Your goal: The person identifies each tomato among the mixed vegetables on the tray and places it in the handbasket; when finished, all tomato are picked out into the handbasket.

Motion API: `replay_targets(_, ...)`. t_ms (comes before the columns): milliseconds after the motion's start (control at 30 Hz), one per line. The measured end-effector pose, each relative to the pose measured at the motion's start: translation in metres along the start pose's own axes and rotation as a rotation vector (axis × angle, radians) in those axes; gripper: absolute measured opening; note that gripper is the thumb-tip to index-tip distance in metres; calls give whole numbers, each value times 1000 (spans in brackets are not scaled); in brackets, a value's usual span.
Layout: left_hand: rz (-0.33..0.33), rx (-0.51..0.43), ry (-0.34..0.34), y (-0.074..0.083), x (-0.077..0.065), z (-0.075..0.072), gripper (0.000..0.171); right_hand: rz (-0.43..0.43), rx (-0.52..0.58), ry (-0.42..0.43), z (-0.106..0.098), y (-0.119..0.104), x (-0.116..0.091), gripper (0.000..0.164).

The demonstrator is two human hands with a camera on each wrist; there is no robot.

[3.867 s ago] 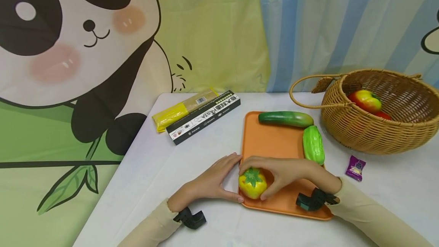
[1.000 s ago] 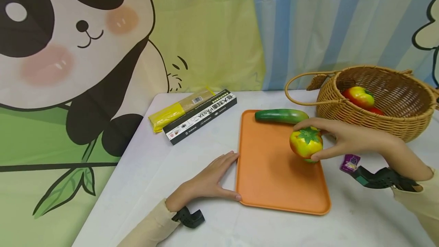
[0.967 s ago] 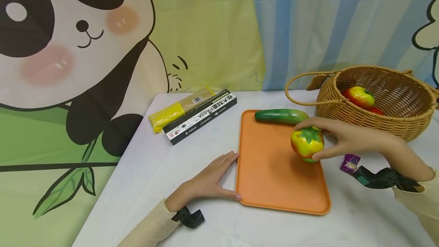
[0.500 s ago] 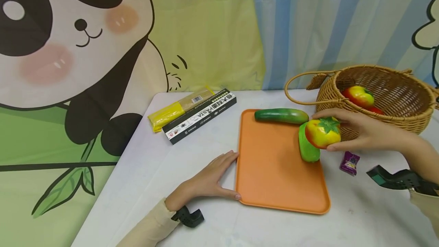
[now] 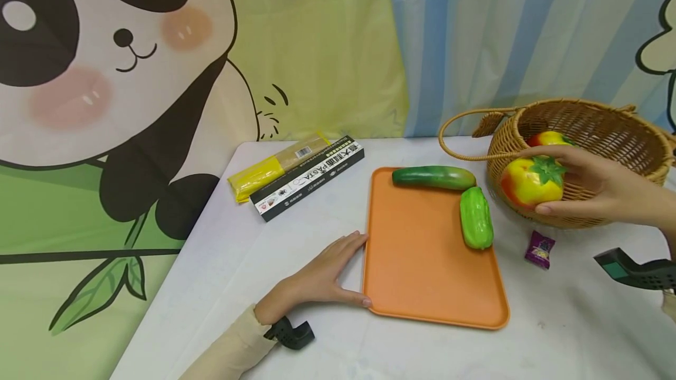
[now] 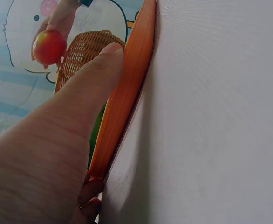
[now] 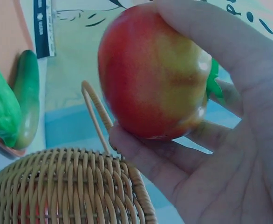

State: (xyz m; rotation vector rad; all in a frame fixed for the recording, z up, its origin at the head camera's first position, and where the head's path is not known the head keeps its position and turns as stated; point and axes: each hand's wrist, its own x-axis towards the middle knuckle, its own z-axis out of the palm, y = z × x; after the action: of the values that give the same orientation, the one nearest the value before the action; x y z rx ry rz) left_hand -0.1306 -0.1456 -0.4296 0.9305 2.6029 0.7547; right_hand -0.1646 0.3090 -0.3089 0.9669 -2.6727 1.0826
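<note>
My right hand (image 5: pixel 599 186) grips a yellow-and-red toy tomato (image 5: pixel 532 182) with a green leafy top, thumb on one side and fingers on the other. In the head view the tomato overlaps the near-left wall of a wicker basket (image 5: pixel 575 219); the right wrist view shows the tomato (image 7: pixel 150 74) above the basket's rim. My left hand (image 5: pixel 317 280) rests at the left edge of an orange tray (image 5: pixel 422 274), thumb and fingers spread apart along it. On the tray lie a dark green cucumber (image 5: pixel 433 177) and a light green, lumpy gourd (image 5: pixel 476 219).
Inside the basket another red-and-yellow fruit (image 5: pixel 546 138) shows, partly behind my right hand. A purple-wrapped candy (image 5: pixel 540 249) lies between tray and basket. A black pasta box (image 5: pixel 308 179) and a yellow packet (image 5: pixel 264 177) sit at the back left. The basket's handle (image 5: pixel 459 119) sticks out leftward.
The right hand has lifted the tomato off the tray's near-left corner and carried it right, past the gourd, to the basket. The left hand stays at the tray's edge.
</note>
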Motion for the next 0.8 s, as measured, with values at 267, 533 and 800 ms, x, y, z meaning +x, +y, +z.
replay_targets(267, -5, 3, -1, -1, 0, 0, 116, -91, -35, 167, -6, 4, -1, 94)
replay_targets(533, 1, 8, -3, -2, 0, 0, 116, 93, 102, 310, -17, 21, -8, 90)
replay_targets(800, 3, 4, 1, -1, 0, 0, 115, 169, 64, 436, -26, 32, -16, 82)
